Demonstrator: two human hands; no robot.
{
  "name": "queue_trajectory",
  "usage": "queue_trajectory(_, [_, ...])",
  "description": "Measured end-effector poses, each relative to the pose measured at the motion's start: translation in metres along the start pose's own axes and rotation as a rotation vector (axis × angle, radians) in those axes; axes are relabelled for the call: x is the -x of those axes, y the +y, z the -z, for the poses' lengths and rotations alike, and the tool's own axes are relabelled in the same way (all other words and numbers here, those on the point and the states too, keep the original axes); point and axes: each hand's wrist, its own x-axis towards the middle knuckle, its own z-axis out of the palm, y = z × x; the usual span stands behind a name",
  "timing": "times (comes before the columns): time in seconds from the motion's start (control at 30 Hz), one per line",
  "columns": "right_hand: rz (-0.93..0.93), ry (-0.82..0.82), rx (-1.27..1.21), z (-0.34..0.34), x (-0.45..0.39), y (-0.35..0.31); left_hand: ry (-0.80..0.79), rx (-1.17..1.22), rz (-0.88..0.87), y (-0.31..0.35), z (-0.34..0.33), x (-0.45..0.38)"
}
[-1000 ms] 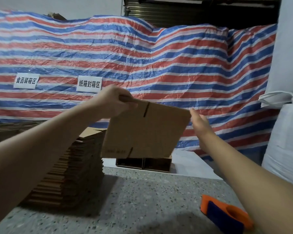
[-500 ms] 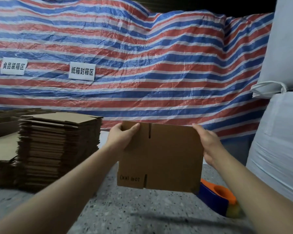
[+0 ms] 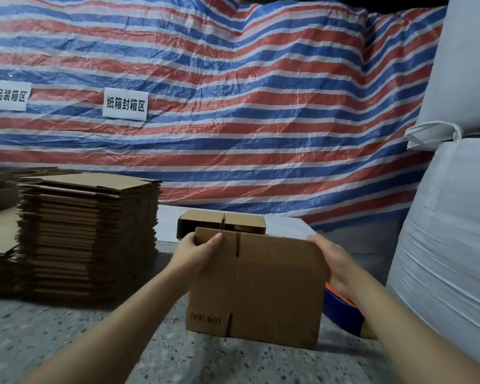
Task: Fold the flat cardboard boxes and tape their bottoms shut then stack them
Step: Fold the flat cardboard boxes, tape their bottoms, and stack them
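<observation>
While both hands are up in front of the camera, the left hand (image 3: 196, 249) has its thumb hooked over the top left corner of a flat cardboard box (image 3: 257, 289), fingers tucked behind, so it's properly gripping that corner. The right hand (image 3: 334, 263) is on the opposite edge, up near the top right corner, fingers wrapped round the back of the board as far as I can see, so that one's holding on too. Between them the box stands upright, still flattened, slot cuts at the top and bottom of its crease, some printed text near the lower left that reads mirrored. Can't tell whether its bottom edge is actually touching the table (image 3: 67, 336) or hanging just above it.

Just behind the right wrist there's a tape dispenser (image 3: 341, 309), blue and orange, mostly hidden by the box and arm. Behind the held box sits a folded box (image 3: 225, 221) on a white surface. Off to the left is a tall stack of flat boxes (image 3: 89, 234), with more cardboard beyond it at the edge. Back wall is a striped tarp (image 3: 247, 92) in red, white and blue with two white signs (image 3: 125, 106) stuck on it, and big white sacks (image 3: 452, 231) fill the right side.
</observation>
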Motion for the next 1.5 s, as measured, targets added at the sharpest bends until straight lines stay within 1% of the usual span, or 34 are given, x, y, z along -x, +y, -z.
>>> queue_trajectory(0.1, [-0.007,-0.040,-0.028,-0.006,0.003,0.006,-0.025,0.032,0.084,0.004,-0.004,0.001])
queue_trajectory(0.23, [-0.014,0.016,-0.020,-0.012,0.006,0.005,0.062,0.057,0.090,0.005,-0.015,-0.001])
queue_trajectory(0.37, [-0.014,0.052,-0.045,-0.012,0.011,-0.003,0.034,0.050,0.110,0.017,-0.010,-0.010])
queue_trajectory(0.43, [0.001,0.104,-0.055,-0.016,0.016,-0.009,0.036,0.043,0.090,0.023,-0.007,-0.012])
queue_trajectory(0.53, [0.016,0.251,-0.059,-0.031,0.028,-0.010,0.023,0.041,0.029,0.024,-0.011,-0.010])
queue_trajectory(0.6, [0.032,0.343,-0.076,-0.043,0.038,-0.008,-0.013,0.092,0.002,0.022,-0.016,-0.008])
queue_trajectory(0.7, [0.057,0.400,-0.101,-0.059,0.050,0.000,-0.111,0.182,0.059,0.022,-0.020,0.000])
queue_trajectory(0.77, [0.095,0.395,-0.119,-0.065,0.053,0.007,-0.154,0.225,0.104,0.016,-0.019,0.009])
queue_trajectory(0.83, [0.116,0.360,-0.118,-0.067,0.054,0.014,-0.167,0.244,0.111,0.009,-0.016,0.016])
queue_trajectory(0.9, [0.043,0.292,-0.145,-0.064,0.052,0.017,-0.164,0.235,0.105,0.007,-0.015,0.018])
queue_trajectory(0.97, [-0.068,0.215,-0.262,-0.053,0.045,0.019,-0.143,0.217,0.117,0.009,-0.015,0.018])
queue_trajectory(1.03, [-0.120,0.191,-0.302,-0.041,0.039,0.020,-0.112,0.211,0.119,0.011,-0.015,0.020])
queue_trajectory(1.13, [-0.082,0.157,-0.260,-0.036,0.034,0.030,-0.095,0.215,0.123,0.008,-0.017,0.022])
queue_trajectory(1.23, [-0.063,0.079,-0.361,-0.039,0.031,0.039,-0.137,0.321,0.132,0.007,-0.019,0.028])
queue_trajectory(1.37, [-0.044,0.063,-0.437,-0.036,0.027,0.040,-0.155,0.340,0.080,0.007,-0.016,0.032])
queue_trajectory(1.5, [-0.040,0.077,-0.494,-0.038,0.025,0.047,-0.171,0.347,0.127,0.002,-0.023,0.039])
